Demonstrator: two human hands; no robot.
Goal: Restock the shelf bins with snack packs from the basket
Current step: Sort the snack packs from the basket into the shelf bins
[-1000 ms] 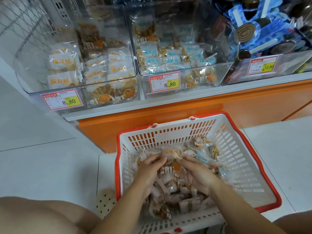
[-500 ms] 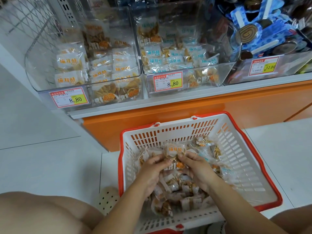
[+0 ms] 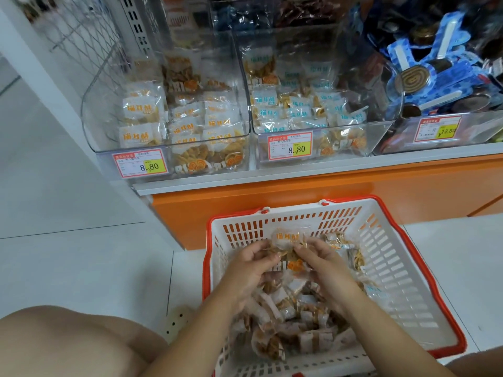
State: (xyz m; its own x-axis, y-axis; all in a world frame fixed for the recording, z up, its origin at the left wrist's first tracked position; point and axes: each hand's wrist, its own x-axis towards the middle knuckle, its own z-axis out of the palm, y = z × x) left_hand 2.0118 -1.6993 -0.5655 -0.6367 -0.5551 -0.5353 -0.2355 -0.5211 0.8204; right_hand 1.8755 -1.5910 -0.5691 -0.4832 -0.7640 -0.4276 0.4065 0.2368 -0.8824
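Your left hand [image 3: 249, 268] and right hand [image 3: 325, 263] pinch one snack pack [image 3: 287, 238] between them, just above the basket [image 3: 386, 268] pile. Grip its edges lightly, then lift it toward the matching bin [image 3: 94, 112] ahead-left.

White, red-rimmed basket [image 3: 381, 240] on the floor [image 3: 81, 268], heaped with clear snack packs [image 3: 307, 336]; one orange-lettered pack [image 3: 287, 238] raised above the heap. Clear shelf bins [image 3: 190, 141] behind, part-filled with similar packs.
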